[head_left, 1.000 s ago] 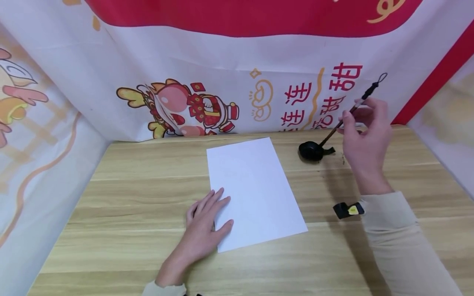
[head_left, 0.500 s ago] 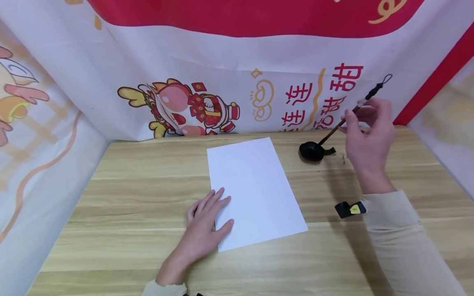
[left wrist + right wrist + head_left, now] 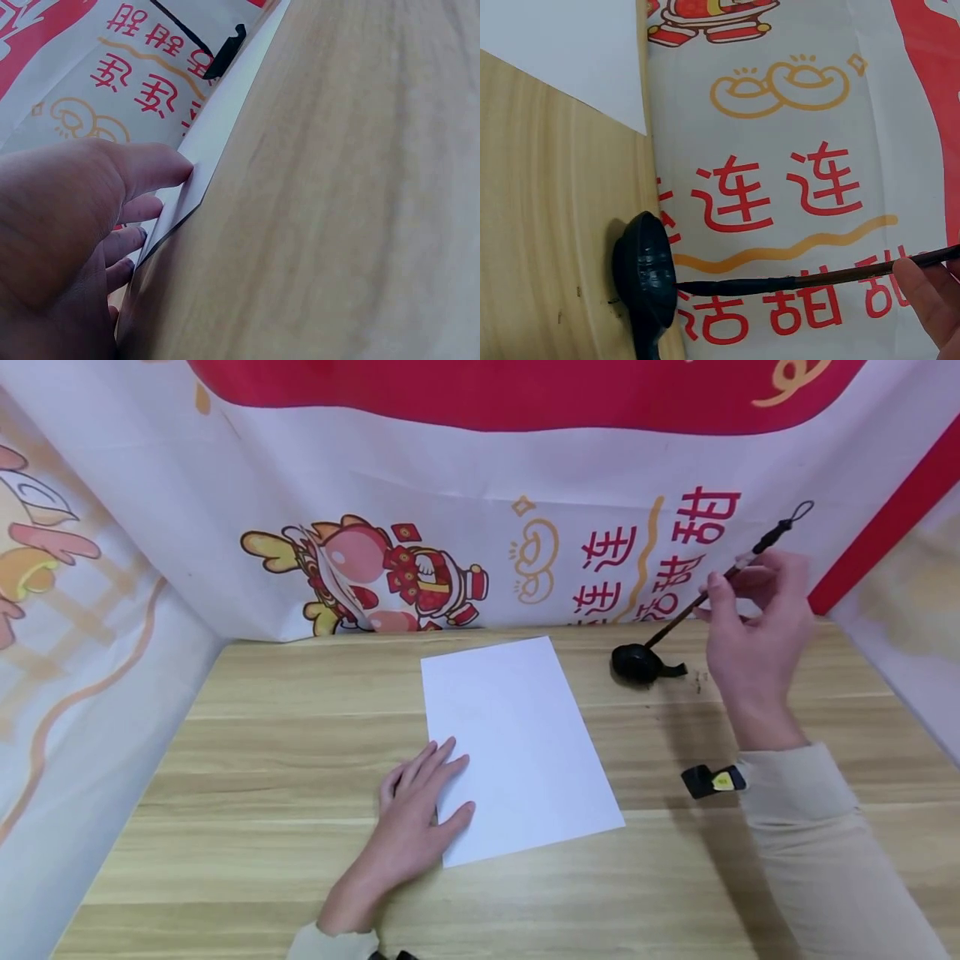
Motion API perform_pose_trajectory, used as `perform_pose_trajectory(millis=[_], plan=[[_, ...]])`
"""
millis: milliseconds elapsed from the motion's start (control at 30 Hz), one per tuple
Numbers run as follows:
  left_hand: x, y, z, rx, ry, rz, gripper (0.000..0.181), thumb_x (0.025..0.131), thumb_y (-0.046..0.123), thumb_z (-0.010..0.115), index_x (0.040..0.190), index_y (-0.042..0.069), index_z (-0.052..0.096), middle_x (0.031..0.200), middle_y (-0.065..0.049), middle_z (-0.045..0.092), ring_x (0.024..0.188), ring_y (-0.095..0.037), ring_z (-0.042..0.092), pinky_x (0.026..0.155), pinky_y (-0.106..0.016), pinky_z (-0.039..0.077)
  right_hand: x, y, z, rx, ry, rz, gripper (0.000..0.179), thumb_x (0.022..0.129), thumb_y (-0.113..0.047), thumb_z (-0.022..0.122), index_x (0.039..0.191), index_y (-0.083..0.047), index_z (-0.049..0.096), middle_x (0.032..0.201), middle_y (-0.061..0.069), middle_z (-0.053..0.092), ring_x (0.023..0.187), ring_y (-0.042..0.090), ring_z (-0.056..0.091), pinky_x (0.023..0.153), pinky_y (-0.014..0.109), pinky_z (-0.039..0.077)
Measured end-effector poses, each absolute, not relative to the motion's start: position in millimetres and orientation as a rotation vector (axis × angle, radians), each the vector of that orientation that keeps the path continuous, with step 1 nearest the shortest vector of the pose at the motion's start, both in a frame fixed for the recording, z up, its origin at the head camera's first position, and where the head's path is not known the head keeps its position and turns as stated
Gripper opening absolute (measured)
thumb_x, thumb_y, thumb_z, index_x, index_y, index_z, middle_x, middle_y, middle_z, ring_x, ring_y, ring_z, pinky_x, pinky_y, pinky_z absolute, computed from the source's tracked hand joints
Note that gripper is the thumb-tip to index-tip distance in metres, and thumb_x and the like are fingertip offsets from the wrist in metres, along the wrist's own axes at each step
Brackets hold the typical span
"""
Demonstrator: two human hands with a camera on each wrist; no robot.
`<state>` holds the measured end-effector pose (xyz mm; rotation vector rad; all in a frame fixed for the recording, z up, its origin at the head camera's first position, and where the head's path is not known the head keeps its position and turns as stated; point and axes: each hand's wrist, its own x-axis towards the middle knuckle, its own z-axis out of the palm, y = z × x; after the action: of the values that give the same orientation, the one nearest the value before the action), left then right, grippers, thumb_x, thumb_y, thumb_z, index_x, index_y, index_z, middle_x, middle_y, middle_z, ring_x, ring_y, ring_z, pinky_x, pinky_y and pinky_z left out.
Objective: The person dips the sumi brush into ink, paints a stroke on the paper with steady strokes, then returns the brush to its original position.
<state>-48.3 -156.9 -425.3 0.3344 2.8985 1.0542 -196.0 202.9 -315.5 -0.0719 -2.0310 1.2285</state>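
A sheet of white paper (image 3: 517, 735) lies on the wooden table, blank on the side I see. My left hand (image 3: 408, 827) rests on its lower left edge, fingers spread and fairly straight; the left wrist view shows the thumb (image 3: 154, 166) touching the paper. Up at the right, my right hand (image 3: 761, 635) pinches a calligraphy brush (image 3: 693, 606) by its brown handle. The brush slants down to a small black dish (image 3: 634, 665) with a short handle. In the right wrist view the dark bristle tip (image 3: 697, 287) meets the rim of the dish (image 3: 646, 262).
A printed cloth (image 3: 480, 560) with cartoon figures and red characters hangs behind the table's back edge. More printed cloth (image 3: 112, 635) covers the left side. Small dark specks (image 3: 697, 681) mark the wood (image 3: 262, 793) beside the dish. A black wrist device (image 3: 708, 781) sits at my right cuff.
My right hand has shifted slightly to the right, and the brush's top end has swung the same way. The brush tip stays at the dish. My left hand and the paper have not moved.
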Motion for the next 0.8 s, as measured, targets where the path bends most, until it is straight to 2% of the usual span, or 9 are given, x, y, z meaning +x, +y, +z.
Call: perform_pose_trajectory(millis=[133, 400, 700, 800], plan=[[-47.7, -156.2, -425.5, 0.332, 2.897, 1.044, 0.057, 0.103, 0.03, 0.069, 0.157, 0.017, 0.055, 0.177, -0.002, 0.036, 0.166, -0.033, 0.026, 0.127, -0.067, 0.01, -196.6, 200.2, -320.6, -0.111, -2.062, 1.255, 0.028, 0.108, -0.031, 0.064, 0.135, -0.024, 0.06, 0.119, -0.014, 0.068, 0.109, 0.003, 0.068, 0.083, 0.009, 0.056], [-48.7, -155.8, -423.0, 0.336, 2.902, 1.039, 0.057, 0.103, 0.029, 0.069, 0.157, 0.016, 0.055, 0.177, -0.002, 0.036, 0.166, -0.033, 0.026, 0.127, -0.066, 0.01, -195.1, 205.5, -316.8, -0.084, -1.998, 1.219, 0.028, 0.108, -0.03, 0.064, 0.133, -0.019, 0.062, 0.113, -0.026, 0.063, 0.105, 0.002, 0.069, 0.081, 0.008, 0.055], [-48.0, -157.4, -425.8, 0.366, 2.93, 1.073, 0.057, 0.102, 0.03, 0.07, 0.155, 0.014, 0.057, 0.175, -0.005, 0.039, 0.164, -0.036, 0.03, 0.124, -0.067, 0.011, -198.9, 200.1, -320.4, -0.052, -2.041, 1.202, 0.028, 0.108, -0.032, 0.063, 0.134, -0.021, 0.061, 0.12, -0.008, 0.071, 0.107, 0.002, 0.07, 0.082, 0.009, 0.056], [-47.5, -157.4, -427.4, 0.385, 2.942, 1.091, 0.057, 0.101, 0.031, 0.07, 0.155, 0.014, 0.058, 0.174, -0.007, 0.041, 0.162, -0.038, 0.031, 0.123, -0.067, 0.012, -198.2, 200.5, -323.9, -0.067, -2.061, 1.197, 0.027, 0.108, -0.033, 0.063, 0.134, -0.023, 0.061, 0.122, -0.006, 0.071, 0.106, 0.0, 0.068, 0.082, 0.008, 0.055]])
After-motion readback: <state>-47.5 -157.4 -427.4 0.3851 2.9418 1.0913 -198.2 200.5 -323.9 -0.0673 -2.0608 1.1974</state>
